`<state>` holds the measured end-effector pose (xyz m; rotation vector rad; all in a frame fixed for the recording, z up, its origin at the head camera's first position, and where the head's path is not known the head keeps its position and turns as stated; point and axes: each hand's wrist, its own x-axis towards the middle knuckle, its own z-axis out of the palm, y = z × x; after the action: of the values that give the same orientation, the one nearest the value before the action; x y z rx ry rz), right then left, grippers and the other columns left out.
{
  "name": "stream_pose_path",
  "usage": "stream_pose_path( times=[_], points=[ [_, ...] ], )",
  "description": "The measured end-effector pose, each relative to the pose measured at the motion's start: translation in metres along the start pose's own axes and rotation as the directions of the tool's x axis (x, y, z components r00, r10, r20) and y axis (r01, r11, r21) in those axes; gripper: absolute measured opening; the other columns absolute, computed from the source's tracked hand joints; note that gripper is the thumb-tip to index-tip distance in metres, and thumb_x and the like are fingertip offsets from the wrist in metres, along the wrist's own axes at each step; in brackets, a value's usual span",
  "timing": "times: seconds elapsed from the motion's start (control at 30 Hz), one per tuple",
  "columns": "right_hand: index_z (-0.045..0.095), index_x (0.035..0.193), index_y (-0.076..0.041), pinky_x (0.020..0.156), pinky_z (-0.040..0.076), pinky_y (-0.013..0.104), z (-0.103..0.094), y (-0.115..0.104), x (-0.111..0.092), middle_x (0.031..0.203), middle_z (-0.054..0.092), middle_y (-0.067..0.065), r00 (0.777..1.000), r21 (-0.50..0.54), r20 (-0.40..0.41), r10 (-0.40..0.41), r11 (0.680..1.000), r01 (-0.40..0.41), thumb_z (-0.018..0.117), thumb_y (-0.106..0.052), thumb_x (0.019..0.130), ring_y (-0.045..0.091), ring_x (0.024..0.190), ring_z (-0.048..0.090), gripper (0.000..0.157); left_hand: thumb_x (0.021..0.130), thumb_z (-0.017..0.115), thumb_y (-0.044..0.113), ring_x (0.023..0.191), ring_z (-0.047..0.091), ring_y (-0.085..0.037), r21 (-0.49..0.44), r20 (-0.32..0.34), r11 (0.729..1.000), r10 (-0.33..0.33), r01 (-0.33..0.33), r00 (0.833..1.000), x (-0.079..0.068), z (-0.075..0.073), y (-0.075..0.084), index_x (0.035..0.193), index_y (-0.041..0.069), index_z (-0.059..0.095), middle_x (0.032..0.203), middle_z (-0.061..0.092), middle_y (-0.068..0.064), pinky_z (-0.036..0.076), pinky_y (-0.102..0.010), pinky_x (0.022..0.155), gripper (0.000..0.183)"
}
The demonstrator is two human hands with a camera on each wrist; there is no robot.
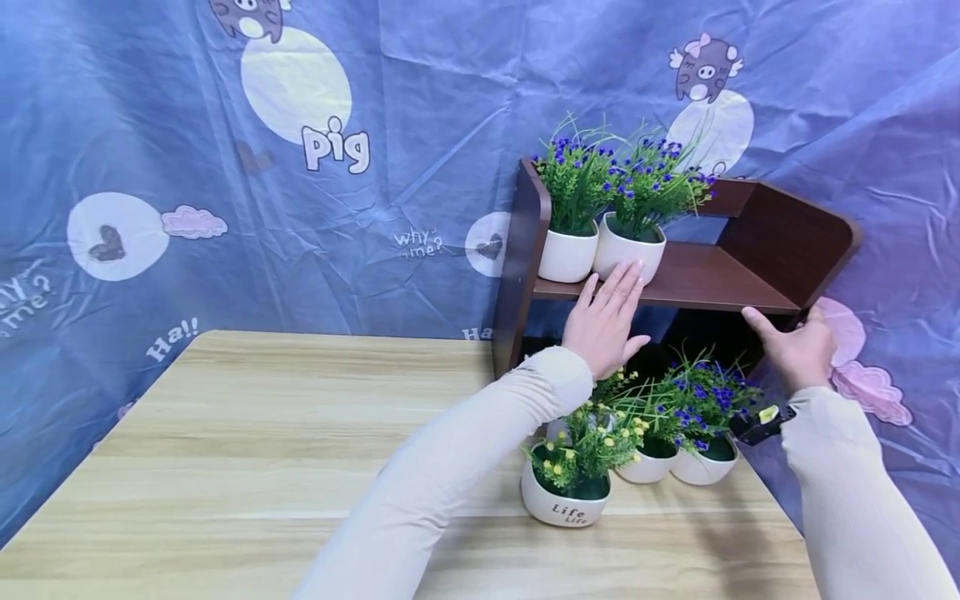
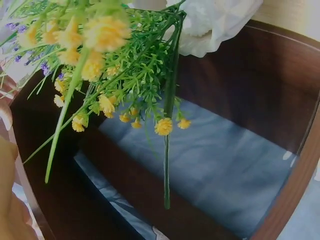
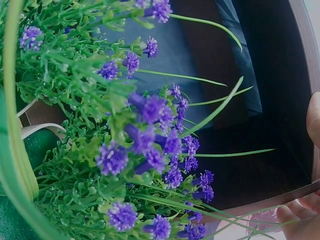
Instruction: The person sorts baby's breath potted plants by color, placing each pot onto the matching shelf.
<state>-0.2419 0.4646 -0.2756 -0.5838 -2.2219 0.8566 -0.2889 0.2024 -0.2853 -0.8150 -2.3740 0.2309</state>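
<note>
My left hand (image 1: 603,325) reaches up with straight fingers that touch the front of a white pot (image 1: 637,250) with purple flowers. That pot stands on the upper board of a dark brown wooden shelf (image 1: 795,242), against another white pot (image 1: 567,255) of purple flowers by the left side panel. At the shelf's right side, my right hand (image 1: 797,350) grips the panel, its thumb at the front edge of the upper board. In the right wrist view part of the right hand (image 3: 302,220) shows at the shelf's edge, behind purple flowers (image 3: 150,145).
Below my forearms, a white pot lettered "Life" (image 1: 566,504) with yellow flowers stands on the wooden table (image 1: 262,450). Two white pots with purple flowers (image 1: 705,467) stand beside it, before the lower compartment. A blue printed cloth (image 1: 420,100) hangs behind.
</note>
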Motion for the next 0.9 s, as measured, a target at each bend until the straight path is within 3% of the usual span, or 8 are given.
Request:
stream_pose_path(
  times=[0.3,0.5,0.7,0.9],
  points=[
    [0.035,0.133,0.000,0.096,0.029,0.045,-0.001,-0.002,-0.001,0.127,0.044,0.024,1.000,0.012,0.006,0.007,1.000,-0.007,0.060,-0.042,0.079,0.035,0.114,0.038,0.073,0.089,0.017,0.061,0.132,-0.019,-0.019,-0.045,0.010,0.998,0.054,-0.053,0.999,-0.003,-0.004,-0.007,0.144,0.014,-0.005,0.146,-0.020,-0.004,0.000,-0.038,0.109,0.075],
    [0.034,0.134,0.000,0.096,0.028,0.047,-0.001,-0.002,-0.002,0.128,0.043,0.024,1.000,0.005,0.016,0.015,1.000,-0.015,0.059,-0.044,0.079,0.037,0.116,0.037,0.074,0.089,0.020,0.060,0.131,-0.023,-0.018,-0.143,0.012,0.986,0.094,-0.091,0.995,-0.006,-0.012,-0.015,0.143,0.016,-0.008,0.146,-0.020,-0.002,-0.002,-0.039,0.109,0.075],
    [0.033,0.134,0.000,0.097,0.028,0.047,-0.002,-0.001,-0.002,0.130,0.042,0.023,1.000,0.004,0.016,0.014,1.000,-0.014,0.059,-0.044,0.080,0.038,0.117,0.037,0.075,0.089,0.025,0.058,0.130,-0.024,-0.017,-0.175,-0.094,0.970,0.152,-0.167,0.984,-0.011,-0.026,-0.034,0.143,0.016,-0.007,0.147,-0.019,-0.002,-0.003,-0.039,0.109,0.076],
    [0.033,0.135,-0.001,0.098,0.028,0.045,-0.002,-0.002,-0.003,0.130,0.042,0.023,1.000,0.015,0.018,0.017,1.000,-0.017,0.059,-0.043,0.080,0.037,0.117,0.038,0.074,0.088,0.033,0.058,0.132,-0.019,-0.020,-0.142,-0.232,0.969,0.167,-0.203,0.958,-0.022,-0.036,-0.062,0.143,0.010,-0.004,0.147,-0.017,-0.007,-0.002,-0.039,0.109,0.082]
  ],
)
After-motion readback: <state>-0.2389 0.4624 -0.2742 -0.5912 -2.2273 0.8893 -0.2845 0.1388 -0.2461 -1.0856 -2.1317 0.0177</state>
